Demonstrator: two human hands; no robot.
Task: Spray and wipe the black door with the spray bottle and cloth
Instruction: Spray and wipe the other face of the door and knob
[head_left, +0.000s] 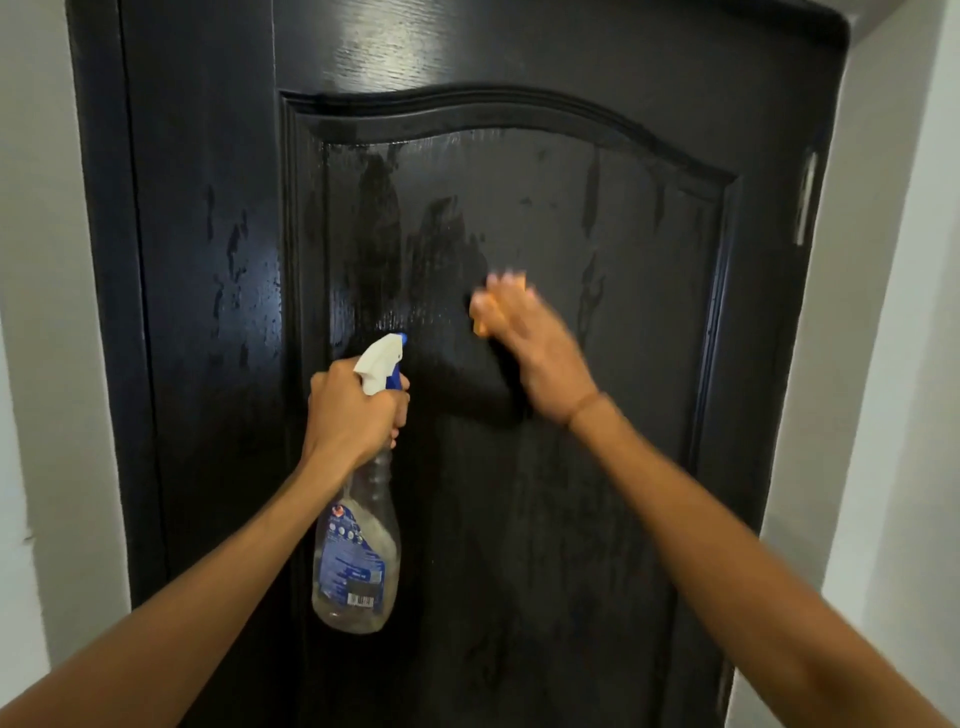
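Nearest, the left hand (353, 410) is wrapped round the neck of the spray bottle (358, 540), which hangs at 7 o'clock. Farther, at 1 o'clock of it, the blurred right hand (535, 348) presses an orange cloth (480, 312) against the wet-streaked black door (597, 493).

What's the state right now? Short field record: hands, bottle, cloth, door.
left hand: grips bottle neck, held off the door
bottle: upright, nozzle toward door, little liquid left
right hand: presses cloth on the panel, blurred
cloth: orange, mostly hidden under the hand
door: black, wet streaks on upper panel and left stile
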